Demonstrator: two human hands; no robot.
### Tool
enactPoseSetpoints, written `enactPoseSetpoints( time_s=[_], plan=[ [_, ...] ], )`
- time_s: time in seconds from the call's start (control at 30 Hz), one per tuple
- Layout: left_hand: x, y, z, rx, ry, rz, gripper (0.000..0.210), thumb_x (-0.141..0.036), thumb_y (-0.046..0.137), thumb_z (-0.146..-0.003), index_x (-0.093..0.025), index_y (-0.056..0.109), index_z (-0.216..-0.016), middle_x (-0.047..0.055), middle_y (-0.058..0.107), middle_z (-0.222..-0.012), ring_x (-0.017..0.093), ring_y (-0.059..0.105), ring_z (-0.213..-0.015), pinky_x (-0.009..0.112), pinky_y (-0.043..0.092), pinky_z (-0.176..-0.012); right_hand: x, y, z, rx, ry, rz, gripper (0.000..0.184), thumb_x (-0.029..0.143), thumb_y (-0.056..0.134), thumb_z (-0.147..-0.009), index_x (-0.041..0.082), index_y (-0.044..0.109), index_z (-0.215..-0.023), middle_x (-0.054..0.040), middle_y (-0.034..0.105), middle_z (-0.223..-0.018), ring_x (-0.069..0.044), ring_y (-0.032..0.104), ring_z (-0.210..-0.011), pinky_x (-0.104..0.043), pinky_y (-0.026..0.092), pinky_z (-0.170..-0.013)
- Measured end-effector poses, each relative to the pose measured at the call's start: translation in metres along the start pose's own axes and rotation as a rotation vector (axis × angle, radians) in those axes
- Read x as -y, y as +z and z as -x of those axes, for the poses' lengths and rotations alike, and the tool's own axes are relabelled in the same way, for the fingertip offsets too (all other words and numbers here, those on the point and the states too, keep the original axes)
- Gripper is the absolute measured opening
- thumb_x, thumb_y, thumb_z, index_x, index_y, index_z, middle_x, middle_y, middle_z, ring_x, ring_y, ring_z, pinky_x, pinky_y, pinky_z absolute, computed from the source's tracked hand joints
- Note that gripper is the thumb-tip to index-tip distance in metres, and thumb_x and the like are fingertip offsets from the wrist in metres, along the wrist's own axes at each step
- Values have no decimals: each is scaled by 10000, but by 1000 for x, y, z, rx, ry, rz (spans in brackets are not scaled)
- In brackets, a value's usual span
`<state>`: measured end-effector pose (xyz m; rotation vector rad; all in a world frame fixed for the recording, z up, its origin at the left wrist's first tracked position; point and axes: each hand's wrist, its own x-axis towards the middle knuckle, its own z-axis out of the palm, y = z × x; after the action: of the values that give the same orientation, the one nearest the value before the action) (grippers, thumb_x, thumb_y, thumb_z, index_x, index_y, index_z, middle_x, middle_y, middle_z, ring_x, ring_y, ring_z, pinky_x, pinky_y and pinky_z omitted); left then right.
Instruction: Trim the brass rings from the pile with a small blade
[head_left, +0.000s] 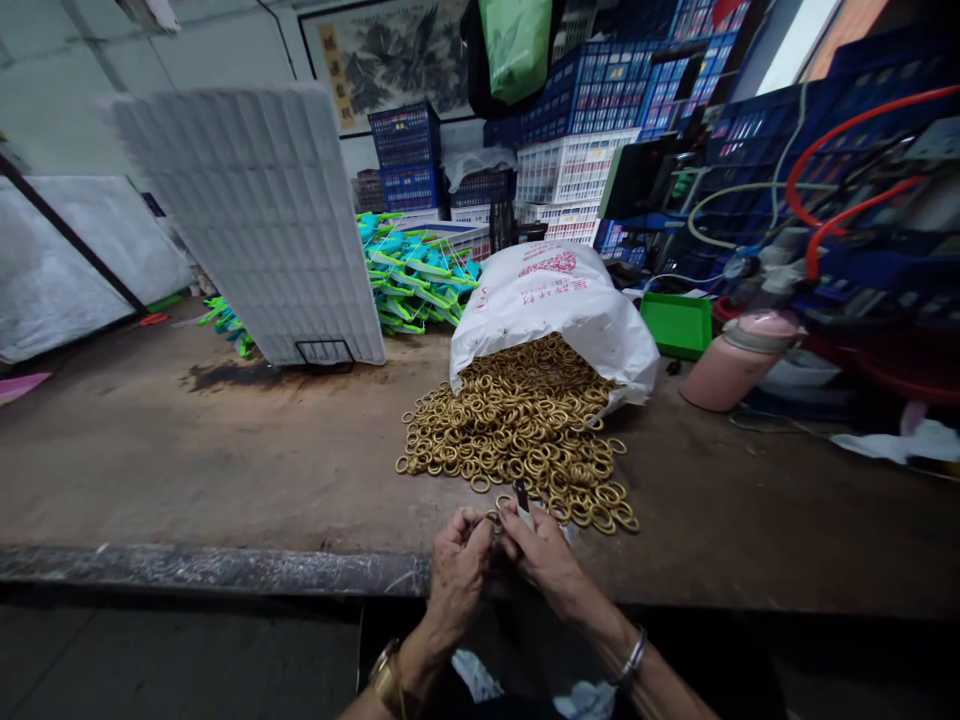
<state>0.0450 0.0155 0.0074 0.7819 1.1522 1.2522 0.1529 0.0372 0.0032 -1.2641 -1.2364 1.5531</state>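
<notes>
My left hand (pixel 459 560) is closed at the table's front edge, pinching a gold-coloured ring (pixel 493 515) between thumb and fingers. Against it, my right hand (pixel 544 555) is closed too, with a small knife (pixel 523 498) in its grip; the dark blade points up and away from me. The right fingertips meet the left ones at the ring, and the exact contact is hard to make out. Just beyond both hands lies a heap of gold-coloured rings (pixel 510 425), spilling from the mouth of a white sack (pixel 536 300) with red print.
A ribbed white panel (pixel 262 220) stands upright in a black wire holder (pixel 324 352) at left. Behind it are bright green and blue plastic pieces (pixel 420 270). To the right are a green tray (pixel 677 325), a pink bottle (pixel 739 365) and red hoses (pixel 806 190). Blue crates (pixel 600 90) are stacked behind.
</notes>
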Motion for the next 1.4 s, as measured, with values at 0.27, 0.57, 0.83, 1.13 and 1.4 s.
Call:
enactPoseSetpoints(
  time_s=[0.27,0.57,0.83,1.13,1.4],
  plan=[
    [2,-4,3,30,-32,59,304,-427,613,-683,-150,493,-721,-25,541,-541,37,375,-398,156,245,-384,0,0,-1,41,-10,20,273,461,473,-739,200,422,-680,81,407,-467,-54,314,-383,-182,251,-387],
    [-8,-17,7,152,-182,114,326,-448,615,-691,-165,458,-718,-77,455,-497,-1,272,-321,132,166,-327,12,-15,-3,88,-305,502,236,361,421,-812,188,487,-666,42,477,-566,-95,425,-537,-204,326,-513],
    [-9,-22,8,242,-298,199,290,-421,591,-720,-161,463,-731,-67,449,-528,1,258,-330,143,109,-320,17,-18,5,160,-449,737,144,206,396,-798,203,517,-719,22,510,-615,-117,453,-576,-226,324,-563],
    [-5,-20,8,214,-133,-28,341,-464,599,-698,-150,481,-640,-57,440,-489,14,290,-349,164,171,-349,2,-7,0,103,-259,450,286,419,389,-836,185,492,-708,30,481,-639,-102,429,-603,-213,343,-558],
    [-4,-24,6,246,-150,-64,373,-510,562,-705,-146,509,-643,-47,448,-488,21,291,-343,175,175,-349,-2,-5,-1,98,-203,366,267,417,453,-789,181,497,-672,48,460,-576,-91,416,-554,-204,328,-511]
  ],
)
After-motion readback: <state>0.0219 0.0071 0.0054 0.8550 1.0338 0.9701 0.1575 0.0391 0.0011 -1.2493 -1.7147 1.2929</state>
